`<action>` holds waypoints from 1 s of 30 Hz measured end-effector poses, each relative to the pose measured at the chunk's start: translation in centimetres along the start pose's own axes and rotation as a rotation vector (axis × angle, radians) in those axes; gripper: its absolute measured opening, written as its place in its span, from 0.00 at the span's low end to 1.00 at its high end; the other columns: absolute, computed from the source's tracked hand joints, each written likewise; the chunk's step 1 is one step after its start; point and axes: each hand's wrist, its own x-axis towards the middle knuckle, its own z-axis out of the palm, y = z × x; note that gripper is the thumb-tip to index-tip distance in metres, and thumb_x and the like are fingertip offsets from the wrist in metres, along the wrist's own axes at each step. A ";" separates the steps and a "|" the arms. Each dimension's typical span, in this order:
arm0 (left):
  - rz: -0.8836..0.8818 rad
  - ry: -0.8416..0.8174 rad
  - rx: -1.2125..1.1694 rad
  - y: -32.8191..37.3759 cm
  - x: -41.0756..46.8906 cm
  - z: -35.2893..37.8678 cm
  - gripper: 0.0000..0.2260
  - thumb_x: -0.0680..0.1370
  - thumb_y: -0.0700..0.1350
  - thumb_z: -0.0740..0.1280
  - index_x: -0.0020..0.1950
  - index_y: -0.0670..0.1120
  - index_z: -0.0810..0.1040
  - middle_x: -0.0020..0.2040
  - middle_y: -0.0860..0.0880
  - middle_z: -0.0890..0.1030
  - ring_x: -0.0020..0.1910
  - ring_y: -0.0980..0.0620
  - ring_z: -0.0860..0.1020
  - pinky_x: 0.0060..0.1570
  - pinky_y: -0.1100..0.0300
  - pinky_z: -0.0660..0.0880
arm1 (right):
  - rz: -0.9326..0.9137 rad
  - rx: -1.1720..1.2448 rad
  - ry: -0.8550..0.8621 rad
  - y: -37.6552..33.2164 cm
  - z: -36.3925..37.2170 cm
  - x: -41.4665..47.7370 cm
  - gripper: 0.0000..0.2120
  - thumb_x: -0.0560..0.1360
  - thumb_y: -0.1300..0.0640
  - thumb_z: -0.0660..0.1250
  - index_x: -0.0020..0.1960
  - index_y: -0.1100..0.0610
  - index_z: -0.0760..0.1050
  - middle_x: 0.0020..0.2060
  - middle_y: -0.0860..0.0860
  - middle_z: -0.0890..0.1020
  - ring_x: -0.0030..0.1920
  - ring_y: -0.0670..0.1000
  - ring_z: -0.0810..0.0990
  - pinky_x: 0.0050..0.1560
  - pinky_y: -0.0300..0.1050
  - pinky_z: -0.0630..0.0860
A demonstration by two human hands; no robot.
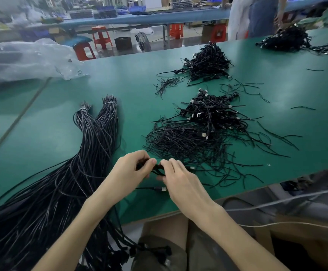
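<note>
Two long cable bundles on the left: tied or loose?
Tied at the far ends: a pale band wraps the left bundle and the right bundle near their tips. Nearer the person the cables fan out loose.

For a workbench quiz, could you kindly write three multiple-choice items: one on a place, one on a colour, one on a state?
1. The tied cable bundles lie: A. left of the left hand; B. at the far right; C. along the far edge.
2. The table top is: A. white; B. green; C. red.
3. The left hand and right hand: A. lie flat; B. hold nothing; C. pinch a small black cable together.
Key: 1 A, they run beside the left forearm; 2 B, its bare surface is green; 3 C, both curl round it.
</note>
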 end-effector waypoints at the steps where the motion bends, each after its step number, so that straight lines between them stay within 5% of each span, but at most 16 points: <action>1: 0.000 -0.006 -0.018 0.1 0.2 0.1 0.12 0.82 0.50 0.67 0.40 0.49 0.77 0.33 0.47 0.81 0.28 0.56 0.72 0.32 0.58 0.70 | 0.012 -0.016 0.001 0.1 0.1 -0.1 0.18 0.79 0.61 0.69 0.67 0.60 0.70 0.53 0.52 0.77 0.52 0.52 0.79 0.33 0.39 0.74; 7: -0.086 -0.102 -0.094 0.5 1.5 0.4 0.13 0.83 0.51 0.67 0.42 0.45 0.79 0.32 0.48 0.82 0.28 0.55 0.75 0.34 0.59 0.72 | 0.017 -0.029 -0.006 1.0 0.1 -0.1 0.10 0.79 0.65 0.66 0.59 0.58 0.73 0.48 0.51 0.76 0.47 0.54 0.77 0.32 0.44 0.69; 9: -0.065 -0.197 -0.016 0.7 2.0 -0.2 0.15 0.83 0.53 0.65 0.42 0.46 0.80 0.31 0.53 0.83 0.27 0.56 0.76 0.31 0.64 0.71 | 0.002 -0.008 0.021 1.2 0.3 -0.2 0.04 0.83 0.61 0.62 0.58 0.57 0.73 0.47 0.51 0.76 0.47 0.54 0.76 0.33 0.43 0.67; 11: -0.032 -0.246 0.059 0.9 2.9 -1.1 0.19 0.84 0.56 0.63 0.42 0.45 0.82 0.32 0.55 0.84 0.25 0.59 0.76 0.29 0.68 0.69 | 0.028 0.058 0.045 1.2 0.5 -0.3 0.11 0.87 0.54 0.53 0.56 0.56 0.72 0.47 0.49 0.75 0.46 0.52 0.75 0.34 0.45 0.70; 14: -0.005 -0.122 0.109 0.9 5.3 -2.0 0.15 0.84 0.55 0.63 0.43 0.51 0.83 0.36 0.55 0.85 0.30 0.62 0.79 0.35 0.67 0.73 | 0.111 0.159 0.088 1.3 0.7 -0.4 0.19 0.85 0.44 0.42 0.53 0.52 0.67 0.45 0.45 0.71 0.42 0.48 0.72 0.35 0.44 0.71; 17: 0.042 0.093 0.163 0.4 8.9 -1.2 0.06 0.84 0.46 0.65 0.51 0.50 0.81 0.48 0.53 0.83 0.44 0.54 0.81 0.50 0.58 0.76 | 0.208 0.258 0.143 1.7 0.9 -0.5 0.16 0.83 0.41 0.41 0.47 0.48 0.61 0.40 0.43 0.68 0.36 0.46 0.69 0.31 0.42 0.65; 21: 0.000 0.118 0.326 -1.3 12.4 1.0 0.12 0.84 0.39 0.62 0.66 0.43 0.79 0.62 0.44 0.77 0.57 0.44 0.77 0.61 0.47 0.75 | 0.307 0.334 0.137 1.9 0.7 -0.5 0.15 0.83 0.41 0.43 0.48 0.48 0.62 0.40 0.43 0.69 0.35 0.46 0.69 0.33 0.44 0.63; 30: 0.020 0.288 0.439 -2.5 11.9 2.1 0.09 0.83 0.44 0.65 0.61 0.43 0.80 0.60 0.44 0.78 0.61 0.42 0.74 0.62 0.49 0.68 | 0.288 0.281 0.154 1.8 0.7 -0.4 0.15 0.83 0.41 0.42 0.47 0.47 0.60 0.39 0.43 0.67 0.35 0.46 0.69 0.31 0.44 0.62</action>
